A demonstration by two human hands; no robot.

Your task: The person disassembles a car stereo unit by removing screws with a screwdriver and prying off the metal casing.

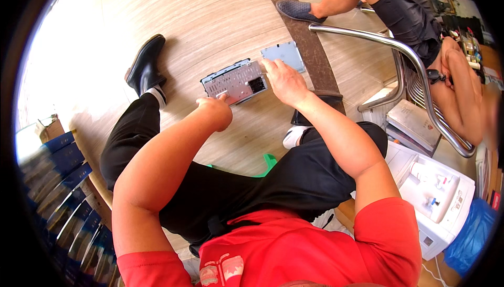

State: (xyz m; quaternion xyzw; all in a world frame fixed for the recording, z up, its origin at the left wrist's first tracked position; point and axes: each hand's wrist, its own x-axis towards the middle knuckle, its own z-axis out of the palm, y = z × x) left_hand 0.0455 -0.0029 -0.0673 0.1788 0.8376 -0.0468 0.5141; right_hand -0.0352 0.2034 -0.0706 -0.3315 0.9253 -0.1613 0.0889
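Observation:
A silver metal car stereo unit (239,83) with perforated sides and a black connector socket is held between my knees, above the floor. My left hand (216,111) grips its near left edge, thumb on the metal face. At the unit's right end is my right hand (286,82), its fingers drawn together in a pinch. A thin bright line shows by those fingertips, but what they hold is too small to name. Just beyond my right hand lies a flat grey metal cover plate (290,56) on the floor.
A person sits at the right on a metal-framed chair (404,50), one foot in a dark shoe (301,11). Near my right side stand a white water dispenser (455,192), a blue plastic bag (472,234) and stacked boxes (415,121). Blue boxes (65,155) line the left. Something green (268,165) shows beneath me.

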